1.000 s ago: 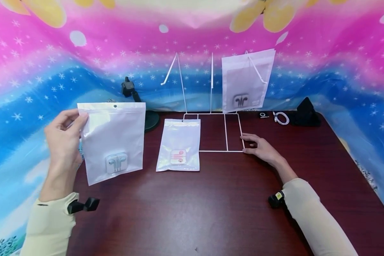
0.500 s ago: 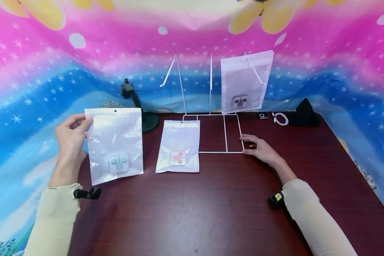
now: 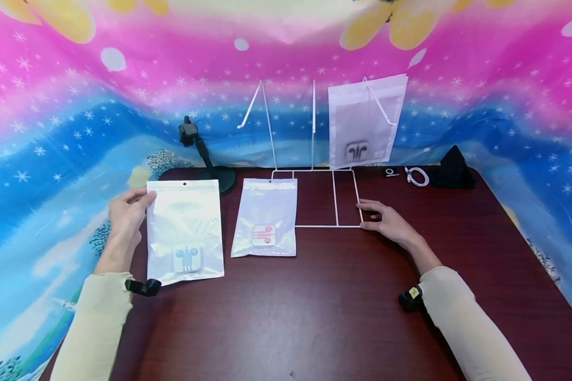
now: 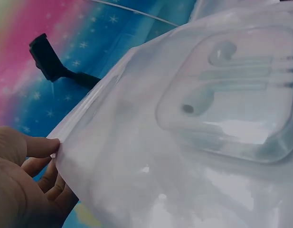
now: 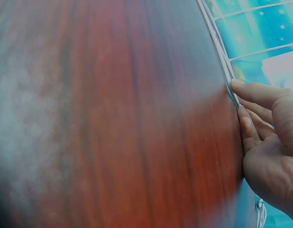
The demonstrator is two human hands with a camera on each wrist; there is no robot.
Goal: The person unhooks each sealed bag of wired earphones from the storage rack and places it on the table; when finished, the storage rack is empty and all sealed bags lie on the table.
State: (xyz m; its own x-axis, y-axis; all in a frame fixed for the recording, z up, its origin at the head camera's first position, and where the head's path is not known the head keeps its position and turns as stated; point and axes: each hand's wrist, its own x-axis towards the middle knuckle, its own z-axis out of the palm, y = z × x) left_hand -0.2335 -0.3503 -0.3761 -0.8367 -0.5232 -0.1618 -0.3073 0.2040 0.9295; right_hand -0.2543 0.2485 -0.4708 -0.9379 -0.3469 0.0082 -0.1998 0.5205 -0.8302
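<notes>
At left of centre in the head view we see the left hand [image 3: 126, 211] pinching the upper left edge of the earphone pouch [image 3: 185, 230], its lower end near the table [image 3: 314, 307]. Right of centre, the right hand [image 3: 386, 221], fingers nearly straight, presses the wire stand [image 3: 336, 198] base's corner.

Bright, even light overhead, glare on the pouch [image 3: 185, 230], wide-angle bending at edges, wrist views soft and blurred.

Three earphone pouches [image 3: 185, 230], one wire rack [image 3: 324, 198].
</notes>
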